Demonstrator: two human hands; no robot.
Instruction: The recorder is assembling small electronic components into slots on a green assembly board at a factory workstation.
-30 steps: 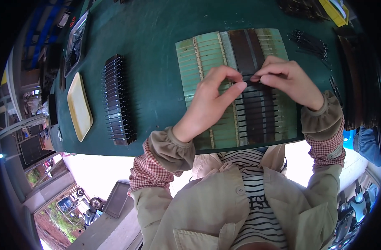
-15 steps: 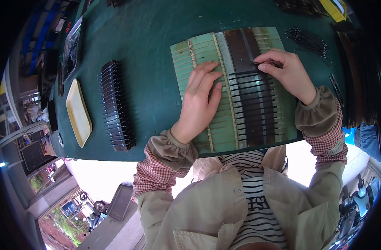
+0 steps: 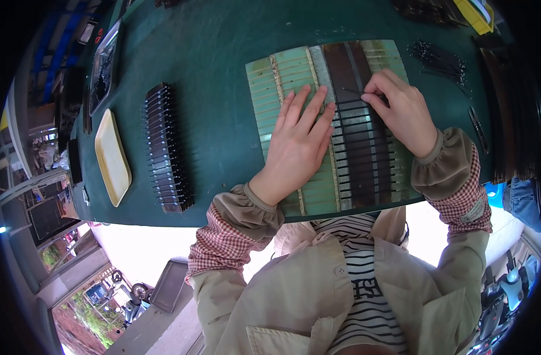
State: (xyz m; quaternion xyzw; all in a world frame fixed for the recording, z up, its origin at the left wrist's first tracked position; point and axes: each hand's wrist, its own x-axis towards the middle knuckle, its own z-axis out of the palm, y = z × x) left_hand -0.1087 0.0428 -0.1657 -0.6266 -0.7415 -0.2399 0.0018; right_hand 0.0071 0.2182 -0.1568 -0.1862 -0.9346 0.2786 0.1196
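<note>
A pale green ridged board (image 3: 263,109) lies on the table in front of me, with a dark brown strip (image 3: 344,70) running along it. Several thin black rods (image 3: 360,155) lie crosswise in a row over the nearer half of the strip. My left hand (image 3: 300,142) rests palm down on the board's left part, its fingers stretched and the tips just left of the strip. Between thumb and forefinger, my right hand (image 3: 402,112) pinches another thin black rod (image 3: 351,91), which points left above the strip, just beyond the row.
On the left stand a dark block with a row of rods (image 3: 163,148), a cream tray (image 3: 112,157) and a metal tray (image 3: 108,71) of dark pieces. Right of the board lie a pile of loose black rods (image 3: 439,62) and tweezers (image 3: 478,127). A yellow bin (image 3: 480,18) stands far right.
My left hand has slid right and its fingers have straightened. The right hand has turned and lowered slightly, so its rod now shows pointing left. The board has shifted slightly right.
</note>
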